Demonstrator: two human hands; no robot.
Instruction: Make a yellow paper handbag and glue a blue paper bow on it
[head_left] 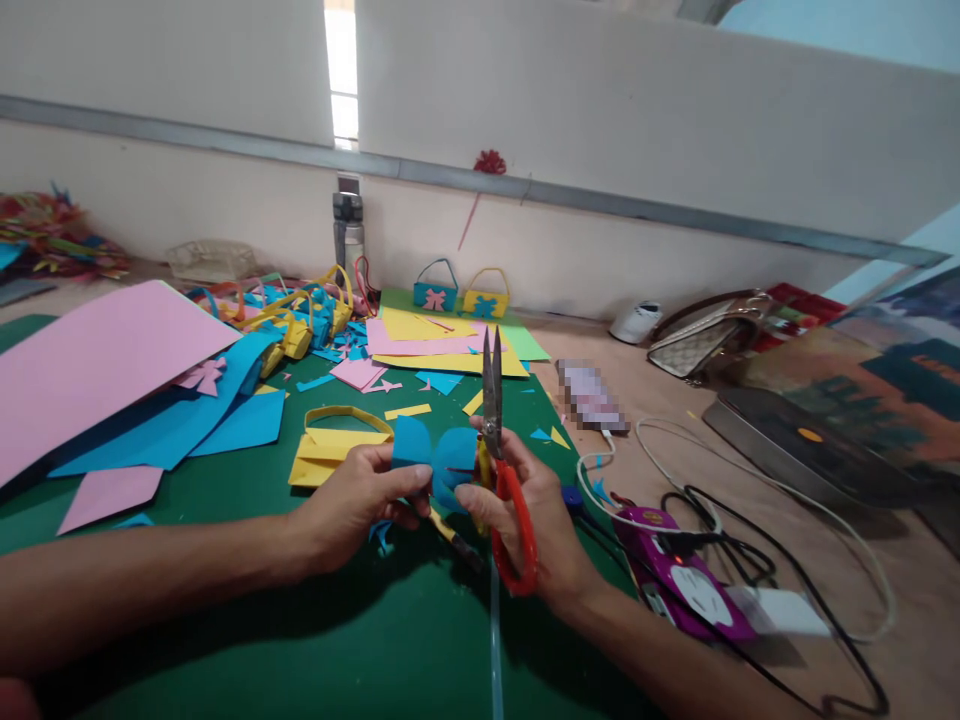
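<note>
Two forearms reach over the green mat (315, 640) as the left hand (352, 505) pinches a blue paper bow (435, 455) and the right hand (536, 520), gripping red scissors (501, 470), pinches its other side, blades upright just beside the fingers (480, 497), where a slip could nick skin or tear paper.

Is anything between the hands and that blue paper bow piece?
Nothing visible. The left hand pinches the blue paper bow piece directly, and the right hand, with the red-handled scissors in its grip, touches its other side.
</note>
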